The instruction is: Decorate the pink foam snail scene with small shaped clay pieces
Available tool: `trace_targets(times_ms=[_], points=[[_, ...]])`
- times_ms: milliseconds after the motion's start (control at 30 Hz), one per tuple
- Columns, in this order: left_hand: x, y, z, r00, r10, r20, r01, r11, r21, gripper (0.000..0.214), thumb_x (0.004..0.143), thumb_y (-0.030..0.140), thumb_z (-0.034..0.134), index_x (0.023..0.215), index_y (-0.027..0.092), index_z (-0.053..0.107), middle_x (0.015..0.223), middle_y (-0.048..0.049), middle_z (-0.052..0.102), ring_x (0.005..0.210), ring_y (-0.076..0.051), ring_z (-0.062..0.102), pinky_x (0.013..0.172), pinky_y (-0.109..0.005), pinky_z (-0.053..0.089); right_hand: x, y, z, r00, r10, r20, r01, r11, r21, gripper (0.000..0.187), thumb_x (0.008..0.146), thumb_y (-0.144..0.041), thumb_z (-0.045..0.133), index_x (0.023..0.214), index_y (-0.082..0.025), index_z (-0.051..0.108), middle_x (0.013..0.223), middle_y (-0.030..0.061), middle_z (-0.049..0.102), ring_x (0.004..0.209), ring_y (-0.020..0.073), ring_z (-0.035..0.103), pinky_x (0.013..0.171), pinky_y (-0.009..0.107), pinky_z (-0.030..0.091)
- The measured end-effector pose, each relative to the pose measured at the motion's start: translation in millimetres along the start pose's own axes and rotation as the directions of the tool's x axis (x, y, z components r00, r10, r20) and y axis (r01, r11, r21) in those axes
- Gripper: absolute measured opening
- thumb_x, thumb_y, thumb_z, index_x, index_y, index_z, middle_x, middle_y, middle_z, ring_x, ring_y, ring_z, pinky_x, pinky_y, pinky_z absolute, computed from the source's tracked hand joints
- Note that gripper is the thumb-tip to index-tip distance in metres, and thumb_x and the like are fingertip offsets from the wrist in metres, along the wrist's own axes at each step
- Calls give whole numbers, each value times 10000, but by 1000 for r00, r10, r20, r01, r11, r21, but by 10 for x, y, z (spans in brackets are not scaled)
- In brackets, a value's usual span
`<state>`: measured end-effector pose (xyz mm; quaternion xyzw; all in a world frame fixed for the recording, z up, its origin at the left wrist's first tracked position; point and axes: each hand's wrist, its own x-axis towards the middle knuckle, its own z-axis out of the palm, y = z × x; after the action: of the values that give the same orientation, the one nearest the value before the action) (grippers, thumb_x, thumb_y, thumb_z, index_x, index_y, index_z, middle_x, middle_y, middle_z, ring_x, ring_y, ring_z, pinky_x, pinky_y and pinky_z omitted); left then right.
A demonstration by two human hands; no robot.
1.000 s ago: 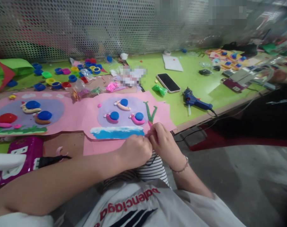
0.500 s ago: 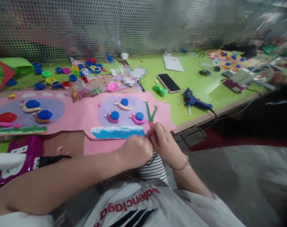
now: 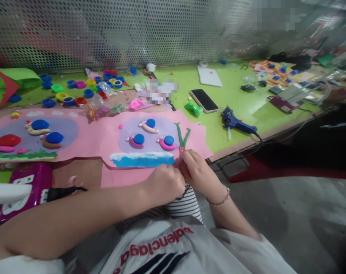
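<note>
One green V (image 3: 180, 137) we saw opening toward twelve o'clock beyond the nearer right hand (image 3: 200, 173), fingers curled, grasp unclear.

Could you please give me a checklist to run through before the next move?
1. Left hand and right hand close together at the near right part of the pink paper: ok.
2. What either hand holds: cannot tell; the curled grip hides it.
3. Green strips uncovered at their upper ends: ok.
4. Three blue-shelled snails clear of both hands: ok.
5. Glue gun lying apart from the paper: ok.
6. Glue gun cool: cannot tell.
</note>
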<state>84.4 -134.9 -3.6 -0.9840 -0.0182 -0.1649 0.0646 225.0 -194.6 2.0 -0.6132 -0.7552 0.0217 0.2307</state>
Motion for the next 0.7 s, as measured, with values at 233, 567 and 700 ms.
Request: trace_targets(times_ms=[233,567,700], points=[[1,10,-17,1000,16,3,-16,1000,-26,169,696,24,461,592,118,556,527,-99,569,490,-213,560,386,-279,321,87,41,-48,961,-190,199,232,948,-217,184,871,-104,385,724,-169,475,725,65,469,682,199,383,732,359,431],[13,-13,-37,992,39,122,-29,996,-84,158,722,37,483,643,97,605,593,-139,610,565,-229,588,418,-283,354,123,-46,-84,953,-125,277,231,891,-392,138,821,-82,447,740,-147,538,786,94,510,711,221,421,734,377,435],[18,-26,-34,989,37,140,-24,995,-95,161,730,42,485,647,99,610,586,-139,611,552,-227,577,415,-285,351,123,-72,-80,965,-90,247,188,893,-408,159,808,-53,434,721,-151,523,761,96,502,701,226,418,704,376,426]])
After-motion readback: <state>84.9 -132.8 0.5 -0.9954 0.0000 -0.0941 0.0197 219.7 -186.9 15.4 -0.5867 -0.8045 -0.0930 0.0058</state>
